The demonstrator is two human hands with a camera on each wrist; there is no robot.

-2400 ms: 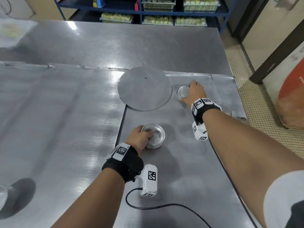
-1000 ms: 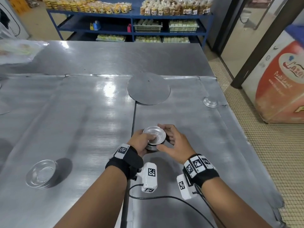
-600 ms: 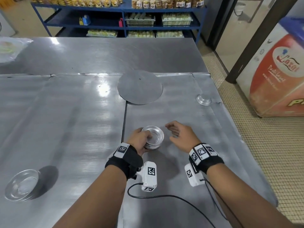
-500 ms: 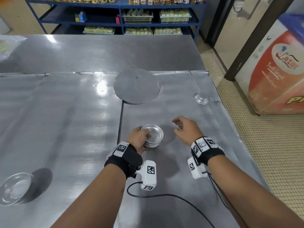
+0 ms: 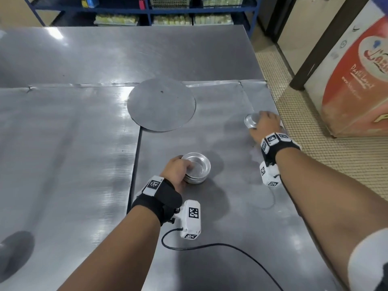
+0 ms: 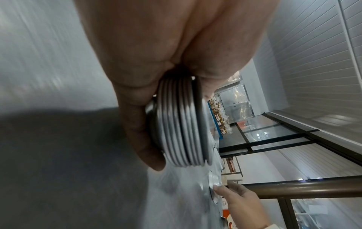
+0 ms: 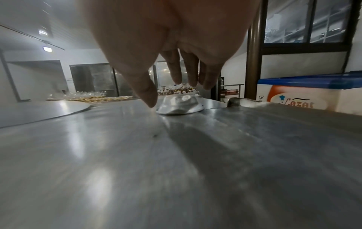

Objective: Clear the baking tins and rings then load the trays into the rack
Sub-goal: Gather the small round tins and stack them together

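From the head view, we see our right hand [image 5: 265,124] reached out to a small round shiny metal tin [image 5: 251,121] lying upside down near the right edge of the big grey steel table [image 5: 63,154]. The tin sits just left of our fingers and touches them. Our left hand [image 5: 178,171] is much farther from it, gripping a stack of shiny round metal tins [image 5: 196,170] in the middle.

From the left wrist view, our thumb and fingers are clamped on the stack's edges. Far off, one right fingertip [image 6: 216,189] touches the little tin [image 6: 214,182].

From the right wrist view, our fingers [image 7: 188,68] are spread apart and hang over the tin [image 7: 179,104], thumb down by its left side. They have not closed on it, we think. The tin is round, so any side works.
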